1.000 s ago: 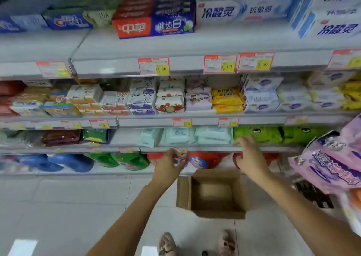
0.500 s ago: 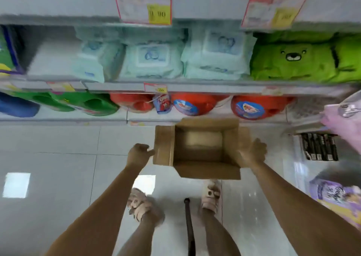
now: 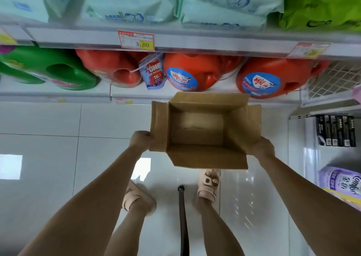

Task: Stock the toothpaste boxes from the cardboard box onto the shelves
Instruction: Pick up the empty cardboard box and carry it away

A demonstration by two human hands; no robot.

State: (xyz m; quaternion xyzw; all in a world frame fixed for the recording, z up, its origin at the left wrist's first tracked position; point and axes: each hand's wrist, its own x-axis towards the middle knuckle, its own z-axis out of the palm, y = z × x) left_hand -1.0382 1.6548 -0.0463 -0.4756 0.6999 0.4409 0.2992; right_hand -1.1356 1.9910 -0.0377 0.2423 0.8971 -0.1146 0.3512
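Cardboard box open side up, held between both hands above the floor, just in front of the bottom shelf; cannot tell whether it touches the floor. Long axis runs left to right. Left hand has its fingers clamped on the left flap at the near corner. Right hand grips the right flap's near corner, fingers mostly hidden beneath. Both hands equally close. Inside shows bare cardboard, no toothpaste boxes in view. Judgement: stocking looks done; next move is carrying the box off.
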